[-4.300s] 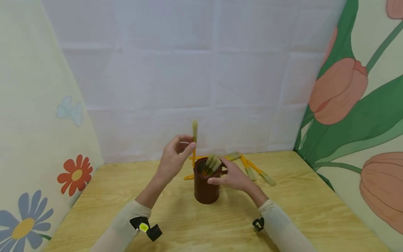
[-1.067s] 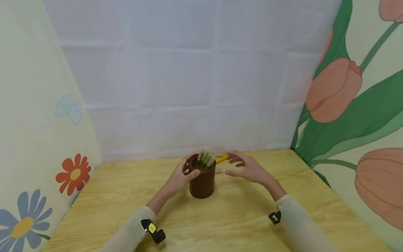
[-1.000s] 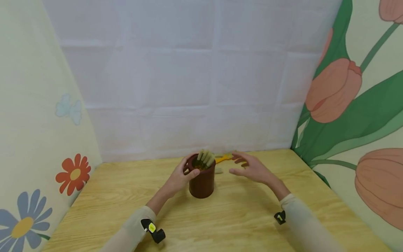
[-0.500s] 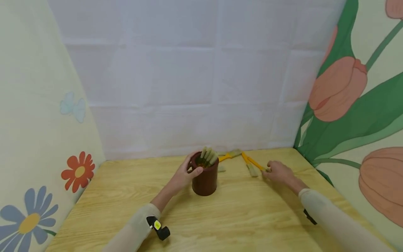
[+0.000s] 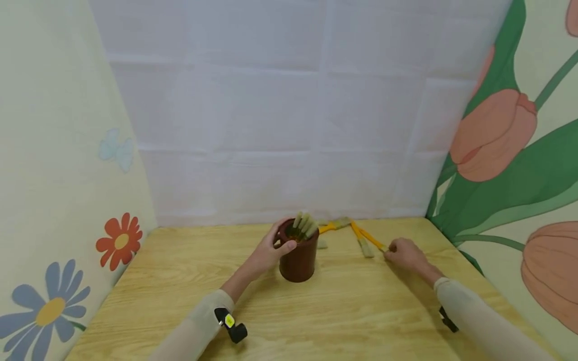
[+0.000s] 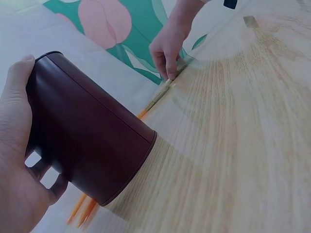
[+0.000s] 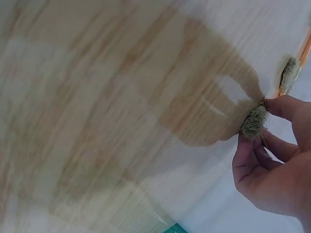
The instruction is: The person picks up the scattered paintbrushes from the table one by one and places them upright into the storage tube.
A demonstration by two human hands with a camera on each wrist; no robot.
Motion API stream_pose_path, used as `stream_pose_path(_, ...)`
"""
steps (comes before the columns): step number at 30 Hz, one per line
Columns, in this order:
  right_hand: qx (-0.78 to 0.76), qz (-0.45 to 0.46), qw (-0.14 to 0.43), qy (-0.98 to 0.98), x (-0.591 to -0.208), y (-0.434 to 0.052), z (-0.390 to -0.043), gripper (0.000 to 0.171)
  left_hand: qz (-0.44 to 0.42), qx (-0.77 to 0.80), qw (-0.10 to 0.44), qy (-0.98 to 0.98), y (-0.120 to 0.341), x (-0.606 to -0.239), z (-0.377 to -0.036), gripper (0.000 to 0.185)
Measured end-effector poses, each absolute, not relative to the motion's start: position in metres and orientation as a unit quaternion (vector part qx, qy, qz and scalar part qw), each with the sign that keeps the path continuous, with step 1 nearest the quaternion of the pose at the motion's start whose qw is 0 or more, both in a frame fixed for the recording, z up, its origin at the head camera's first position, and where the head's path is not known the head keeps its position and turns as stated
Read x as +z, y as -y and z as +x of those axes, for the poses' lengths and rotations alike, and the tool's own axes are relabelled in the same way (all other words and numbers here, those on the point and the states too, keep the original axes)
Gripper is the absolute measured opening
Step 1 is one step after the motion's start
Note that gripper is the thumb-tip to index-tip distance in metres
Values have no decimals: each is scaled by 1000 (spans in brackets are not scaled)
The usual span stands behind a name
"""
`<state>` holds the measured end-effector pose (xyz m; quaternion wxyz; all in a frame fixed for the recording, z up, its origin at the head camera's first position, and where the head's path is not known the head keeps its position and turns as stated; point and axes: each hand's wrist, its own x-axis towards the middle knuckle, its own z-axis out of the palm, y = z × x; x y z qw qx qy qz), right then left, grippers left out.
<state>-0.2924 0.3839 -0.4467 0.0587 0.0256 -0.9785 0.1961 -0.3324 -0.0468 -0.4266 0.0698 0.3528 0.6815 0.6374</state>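
My left hand (image 5: 266,253) grips a dark red-brown cup (image 5: 298,263) near its rim, thumb on the near side. The cup stands upright on the table, and several paintbrushes (image 5: 305,224) lean in it with pale bristles up. To the right, my right hand (image 5: 408,255) pinches the bristle end of a paintbrush (image 5: 372,239) lying on the table, its orange handle pointing back and left. In the right wrist view those bristles (image 7: 254,122) sit between thumb and fingertips. A second paintbrush (image 5: 363,240) lies just left of it.
Behind the cup more loose brushes (image 5: 336,224) lie near the table's back edge, partly hidden by it. A white cloth backdrop (image 5: 262,125) rises behind the wooden table (image 5: 189,281). Flower-painted panels flank both sides.
Earlier my left hand held a brush upright and my right hand was at the cup. Since then my left hand has taken the cup; my right moved right and pinched a lying brush.
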Motion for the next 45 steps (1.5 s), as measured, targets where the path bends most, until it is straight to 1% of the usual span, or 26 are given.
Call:
stream_pose_path(4,221,1,60,974,-446,-385,-290,23,347,639,76,-682,45,-434,-338,67)
stream_pose_path(9,263,-7,84,961,-447,-391,-290,19,340,640,78,-684,43,-447,-348,68)
stream_pose_path(17,292,12,130,947,-439,-389,-292,25,334,637,72,-691,43,-451,-349,65)
stream_pose_path(25,332,10,182,926,-409,-370,-292,31,334,633,68,-695,44,-450,-354,67)
stream_pose_path(31,373,19,213,903,-385,-355,-291,31,336,627,70,-699,45,-449,-353,67)
stream_pose_path(39,452,55,225,861,-347,-323,-285,35,337,625,62,-701,47,-443,-352,67)
stream_pose_path(45,517,80,210,826,-321,-298,-272,36,347,627,57,-695,46,-445,-352,67)
